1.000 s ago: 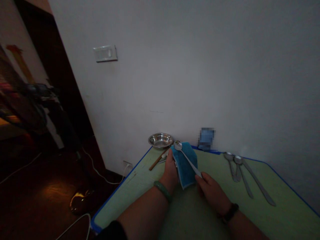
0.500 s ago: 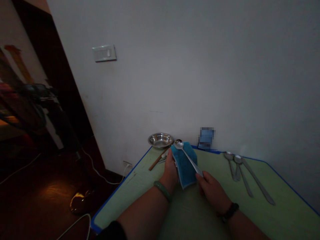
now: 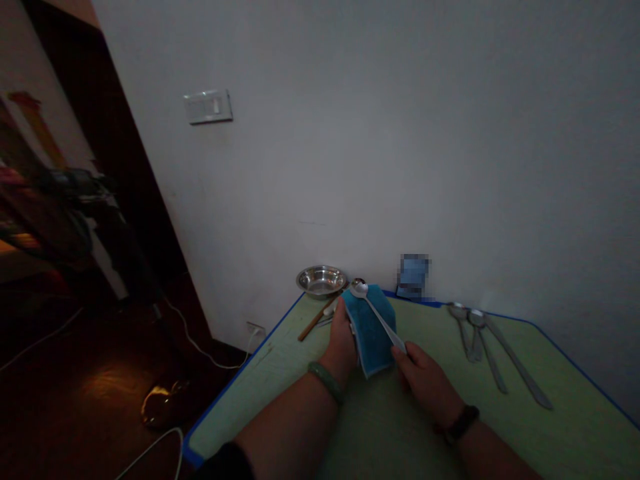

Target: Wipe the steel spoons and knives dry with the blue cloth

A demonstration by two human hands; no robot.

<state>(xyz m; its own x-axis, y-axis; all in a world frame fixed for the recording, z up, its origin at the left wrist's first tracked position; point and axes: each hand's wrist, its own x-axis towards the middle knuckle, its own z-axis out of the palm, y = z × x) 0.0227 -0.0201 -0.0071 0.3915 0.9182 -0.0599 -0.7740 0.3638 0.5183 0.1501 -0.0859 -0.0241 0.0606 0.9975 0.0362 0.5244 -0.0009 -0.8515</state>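
My left hand [image 3: 341, 341] holds a folded blue cloth [image 3: 371, 328] above the green table [image 3: 310, 393]. A steel spoon [image 3: 376, 313] lies across the cloth, bowl end toward the wall, and my right hand [image 3: 425, 380] pinches its handle. A green bangle circles my left wrist and a dark band my right wrist. Behind the cloth, a steel bowl [image 3: 321, 280] stands at the table's far left corner, with wooden chopsticks [image 3: 315, 321] lying beside it.
Three long steel spoons [image 3: 487, 347] lie side by side on the right of the table. A small blue object [image 3: 413, 275] stands against the white wall. Left of the table, the dark floor holds cables and a stand [image 3: 125, 267].
The spoon and my right hand have shifted very slightly; the cloth and my left hand stay in place.
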